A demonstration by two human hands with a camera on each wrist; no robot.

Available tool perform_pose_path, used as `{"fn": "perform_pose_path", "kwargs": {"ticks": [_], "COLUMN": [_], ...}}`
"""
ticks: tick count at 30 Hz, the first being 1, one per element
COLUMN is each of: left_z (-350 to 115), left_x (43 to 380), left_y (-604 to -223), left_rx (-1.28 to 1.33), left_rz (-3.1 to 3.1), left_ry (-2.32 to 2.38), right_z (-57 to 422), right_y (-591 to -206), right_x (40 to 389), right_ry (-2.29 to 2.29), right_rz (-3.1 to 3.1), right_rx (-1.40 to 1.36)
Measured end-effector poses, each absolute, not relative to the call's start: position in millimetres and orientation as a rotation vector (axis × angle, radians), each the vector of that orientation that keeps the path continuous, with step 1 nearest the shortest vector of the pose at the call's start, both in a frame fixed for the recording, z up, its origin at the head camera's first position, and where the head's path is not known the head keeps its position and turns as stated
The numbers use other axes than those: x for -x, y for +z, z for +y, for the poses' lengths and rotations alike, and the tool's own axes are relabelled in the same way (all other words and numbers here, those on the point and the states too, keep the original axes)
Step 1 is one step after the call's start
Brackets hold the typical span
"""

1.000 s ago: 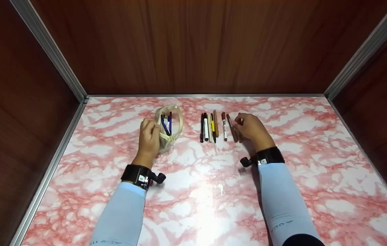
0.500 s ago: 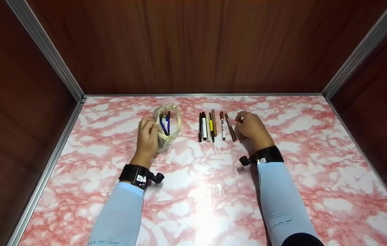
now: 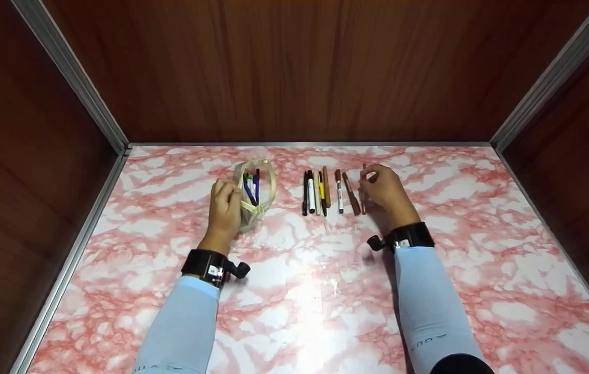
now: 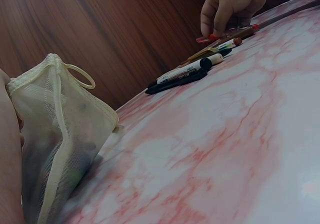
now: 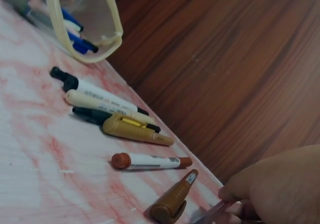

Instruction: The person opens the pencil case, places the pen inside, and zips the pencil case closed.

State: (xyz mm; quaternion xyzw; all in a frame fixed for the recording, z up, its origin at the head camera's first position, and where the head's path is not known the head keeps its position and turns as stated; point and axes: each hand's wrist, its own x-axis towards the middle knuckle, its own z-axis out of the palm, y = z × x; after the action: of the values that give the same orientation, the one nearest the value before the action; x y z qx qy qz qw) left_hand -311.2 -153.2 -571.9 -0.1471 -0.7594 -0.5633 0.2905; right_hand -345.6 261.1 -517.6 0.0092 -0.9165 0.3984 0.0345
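Your left hand [image 3: 225,208] grips the near-left edge of a cream mesh pouch with a pale trimmed rim [image 4: 90,119], fingers curled over it; the pouch stands on the table with its mouth open. Your right hand [image 3: 383,188], well apart from it, pinches a slim translucent reddish pen [image 3: 363,209] between thumb and fingers, at the right end of a row of pens. Inside the pouch you have several blue pens [image 3: 257,193]. Just left of your right hand lies a tilted brown pen [image 5: 175,196], then a white-barrelled marker with rust-brown ends [image 5: 155,161]. Across a gap, a tan pen [image 5: 135,130], a black-and-yellow pen [image 3: 322,193], a cream pen [image 3: 317,193], a white marker with black ends [image 3: 311,193] and a black pen [image 3: 305,194] lie close together. Under everything spreads the pink-and-white marbled tabletop [image 3: 273,291].
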Motion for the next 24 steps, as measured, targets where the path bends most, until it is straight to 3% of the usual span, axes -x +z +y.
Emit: {"fn": "perform_pose_path", "kwargs": {"ticks": [14, 24], "left_z": [-155.7, -153.2], "left_x": [310.4, 310.8], "left_y": [-569.7, -571.7], "left_rx": [0.359, 0.382], "left_rz": [-2.074, -2.040], "left_ry": [-1.487, -1.491], "right_z": [252.6, 216.8], "right_y": [-506.5, -499.0], "right_x": [349.5, 345.3], "right_ry": [1.528, 1.922], "right_rz": [-2.585, -2.275], "right_rx": [0.038, 0.065]}}
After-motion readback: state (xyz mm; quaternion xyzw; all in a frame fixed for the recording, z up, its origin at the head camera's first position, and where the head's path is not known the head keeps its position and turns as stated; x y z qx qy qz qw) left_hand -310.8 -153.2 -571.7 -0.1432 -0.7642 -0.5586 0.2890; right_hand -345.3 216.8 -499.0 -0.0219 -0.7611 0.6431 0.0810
